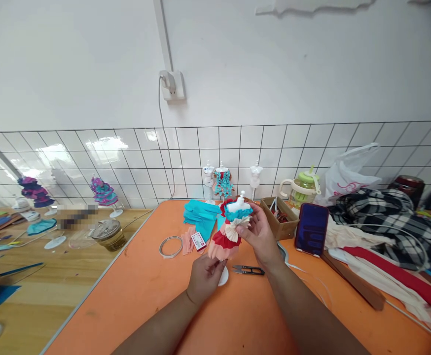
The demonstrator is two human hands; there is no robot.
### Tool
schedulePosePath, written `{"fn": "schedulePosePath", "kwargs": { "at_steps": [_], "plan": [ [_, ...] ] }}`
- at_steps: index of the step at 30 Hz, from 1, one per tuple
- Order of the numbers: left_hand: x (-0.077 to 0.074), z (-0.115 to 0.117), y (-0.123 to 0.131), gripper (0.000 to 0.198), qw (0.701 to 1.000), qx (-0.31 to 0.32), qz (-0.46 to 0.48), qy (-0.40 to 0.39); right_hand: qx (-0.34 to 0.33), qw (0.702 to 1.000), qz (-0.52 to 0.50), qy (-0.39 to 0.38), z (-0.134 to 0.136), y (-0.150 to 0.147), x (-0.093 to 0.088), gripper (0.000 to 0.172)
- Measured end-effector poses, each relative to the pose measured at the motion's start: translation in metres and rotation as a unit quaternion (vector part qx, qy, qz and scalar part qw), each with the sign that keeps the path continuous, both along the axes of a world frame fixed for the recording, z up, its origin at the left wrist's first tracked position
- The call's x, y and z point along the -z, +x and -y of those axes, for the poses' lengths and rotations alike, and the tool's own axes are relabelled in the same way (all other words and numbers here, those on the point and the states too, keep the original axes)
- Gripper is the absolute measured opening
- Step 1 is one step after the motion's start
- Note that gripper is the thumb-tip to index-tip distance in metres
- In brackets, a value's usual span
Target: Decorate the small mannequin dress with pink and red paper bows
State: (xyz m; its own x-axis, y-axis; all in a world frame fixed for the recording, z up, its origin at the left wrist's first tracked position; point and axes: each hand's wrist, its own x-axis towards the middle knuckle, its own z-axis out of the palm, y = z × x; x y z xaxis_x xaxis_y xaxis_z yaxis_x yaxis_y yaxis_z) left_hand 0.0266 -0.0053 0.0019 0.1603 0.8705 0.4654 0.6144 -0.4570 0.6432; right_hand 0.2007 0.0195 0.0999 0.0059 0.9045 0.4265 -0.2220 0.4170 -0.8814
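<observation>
Against a white tiled wall [189, 162], a tilted miniature mannequin [228, 238] is held over an orange table [126, 305], left hand [206, 277] clasped below its skirt [223, 251], right hand [262, 235] pinching its cream ruffle [234, 229].

1. A socket [179, 86] sits on white wall [89, 64].
2. Below the socket run white tiles [188, 162].
3. Glare [106, 144] brightens those lower left of it.
4. Beneath it: orange tabletop [137, 286]; lower left, wooden tabletop [63, 286].
</observation>
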Motion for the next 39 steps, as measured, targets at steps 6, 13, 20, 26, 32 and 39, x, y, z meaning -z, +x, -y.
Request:
{"fn": "schedulePosePath", "kwargs": {
  "at_steps": [6, 13, 20, 26, 32, 39],
  "plan": [
    [-0.006, 0.004, 0.008, 0.03, 0.997, 0.053, 0.037, -0.042, 0.065, 0.998, 0.014, 0.019, -0.001, -0.003, 0.004, 0.054],
    [-0.012, 0.005, 0.008, 0.028, 0.996, 0.053, 0.05, -0.046, 0.369, 0.879, 0.199, 0.226, 0.014, 0.006, 0.001, 0.013],
    [-0.001, 0.003, 0.008, 0.034, 0.999, 0.028, -0.006, -0.019, 0.356, 0.843, 0.322, 0.244, 0.017, 0.01, -0.004, 0.006],
    [-0.003, 0.003, 0.004, 0.034, 0.998, 0.038, -0.052, 0.029, 0.385, 0.82, 0.344, 0.247, 0.016, 0.009, -0.004, 0.008],
    [-0.002, 0.003, 0.002, 0.032, 0.995, 0.037, -0.055, 0.078, 0.399, 0.794, 0.336, 0.311, 0.018, 0.011, -0.008, 0.004],
    [-0.002, 0.002, 0.005, 0.027, 0.999, 0.024, 0.0, 0.027, 0.388, 0.81, 0.312, 0.31, 0.017, 0.011, -0.004, 0.012]
  ]
}}
